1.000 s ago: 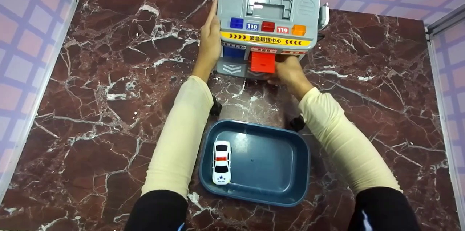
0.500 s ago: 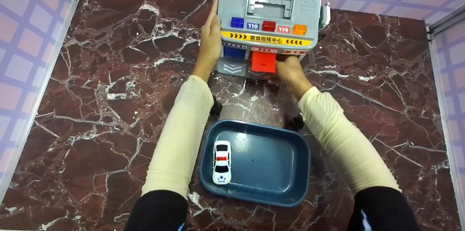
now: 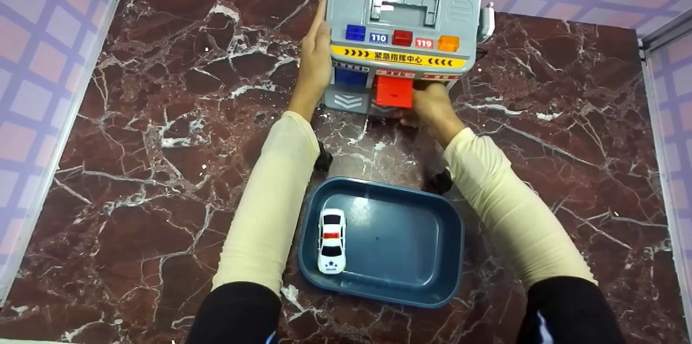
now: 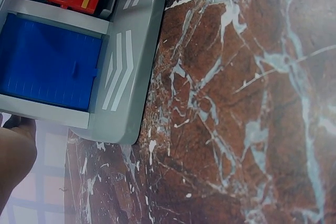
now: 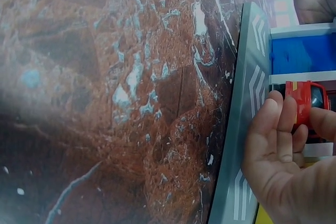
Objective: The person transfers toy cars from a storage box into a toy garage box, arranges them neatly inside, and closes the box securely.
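A grey toy emergency station (image 3: 346,6) stands at the back, with red lights on its roof and coloured buttons along the front. Against its left side lies my left hand (image 3: 315,60), fingers extended along the wall. My right hand (image 3: 435,106) is at the front, by the middle and right bays. In the right wrist view its fingers and thumb hold a red toy truck (image 5: 298,103) at the mouth of the middle bay. A red door flap (image 3: 394,92) is raised over that bay and covers the truck in the head view. The blue door (image 4: 47,61) of the left bay is down.
Between my forearms sits a dark blue plastic tub (image 3: 381,295), with a white toy police car (image 3: 331,257) lying in its left part. The marbled red-brown tabletop (image 3: 162,187) is bounded by patterned panels (image 3: 40,73) at the back and sides.
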`<action>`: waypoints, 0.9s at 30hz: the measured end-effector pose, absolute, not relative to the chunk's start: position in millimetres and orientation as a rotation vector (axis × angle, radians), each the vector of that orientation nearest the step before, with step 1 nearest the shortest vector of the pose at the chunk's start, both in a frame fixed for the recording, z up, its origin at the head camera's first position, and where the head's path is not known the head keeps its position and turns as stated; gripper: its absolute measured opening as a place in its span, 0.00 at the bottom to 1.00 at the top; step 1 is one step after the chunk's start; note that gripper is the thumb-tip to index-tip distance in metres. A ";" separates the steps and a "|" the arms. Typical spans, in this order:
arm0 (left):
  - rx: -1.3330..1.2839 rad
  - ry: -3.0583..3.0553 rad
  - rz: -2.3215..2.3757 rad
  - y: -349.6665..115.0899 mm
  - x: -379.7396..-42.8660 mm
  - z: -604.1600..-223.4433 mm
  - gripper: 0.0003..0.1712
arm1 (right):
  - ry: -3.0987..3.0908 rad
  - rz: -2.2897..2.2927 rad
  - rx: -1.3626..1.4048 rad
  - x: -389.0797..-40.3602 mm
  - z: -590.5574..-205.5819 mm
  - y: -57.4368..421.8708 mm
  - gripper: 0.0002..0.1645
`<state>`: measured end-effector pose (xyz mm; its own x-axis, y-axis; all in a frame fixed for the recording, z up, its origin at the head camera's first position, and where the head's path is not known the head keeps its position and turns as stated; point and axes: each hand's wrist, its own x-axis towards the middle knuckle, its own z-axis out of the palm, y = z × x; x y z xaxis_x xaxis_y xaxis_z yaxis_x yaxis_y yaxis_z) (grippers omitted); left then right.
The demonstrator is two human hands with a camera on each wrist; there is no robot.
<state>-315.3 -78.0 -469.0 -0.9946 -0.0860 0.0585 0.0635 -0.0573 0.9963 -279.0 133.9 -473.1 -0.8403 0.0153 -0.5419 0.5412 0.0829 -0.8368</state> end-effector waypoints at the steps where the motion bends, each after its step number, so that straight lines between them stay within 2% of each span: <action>1: 0.023 -2.080 -2.214 -77.9 -316.1 -470.0 0.29 | 1.981 -1.803 0.552 -279.2 -473.3 134.0 0.13; 11: 0.015 -2.095 -2.192 -77.5 -315.6 -469.4 0.29 | 1.988 -1.789 0.615 -281.4 -473.4 130.5 0.13; 16: 0.007 -2.103 -2.195 -74.3 -305.5 -451.6 0.29 | 1.982 -1.788 0.616 -280.8 -471.4 133.0 0.12; 27: 0.036 -2.136 -2.180 -75.2 -300.1 -446.3 0.29 | 2.191 -1.585 0.365 -265.1 -451.1 145.4 0.15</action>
